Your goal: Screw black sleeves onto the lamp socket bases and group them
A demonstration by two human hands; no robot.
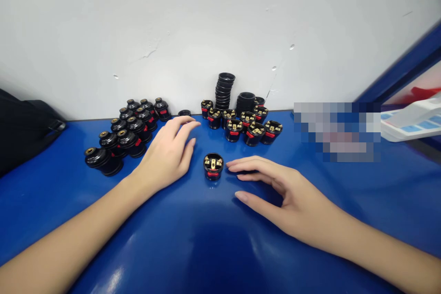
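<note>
Black cloth item (pixel 27 133): we see it far to the left of the lone socket (pixel 213 174), cut by the picture edge.
Capped sockets (pixel 128 143): they stand in slanting rows, left of the lone socket and mostly farther back; we notice red pieces and brass-coloured tops.
Left hand (pixel 168 149): ours is open and grips nothing, palm downward, to the left of the lone socket and a little behind it.
Loose ring (pixel 184 113): it lies behind the lone socket, slightly left, near the white wall (pixel 206 18).
Lone socket: it stands upright between our two hands on the blue table (pixel 155 248), its brass contacts upward and its red piece toward us.
Tall ring stack (pixel 223 94): it leans somewhat, well behind the lone socket.
Open sockets (pixel 247 121): we find this group behind the lone socket, mainly to the right.
Short ring stack (pixel 245 102): it is behind and right of the lone socket.
Right hand (pixel 279 183): ours is open and empty, just right of the lone socket, with a narrow gap.
White object (pixel 403 137): far right of the lone socket, partly visible.
</note>
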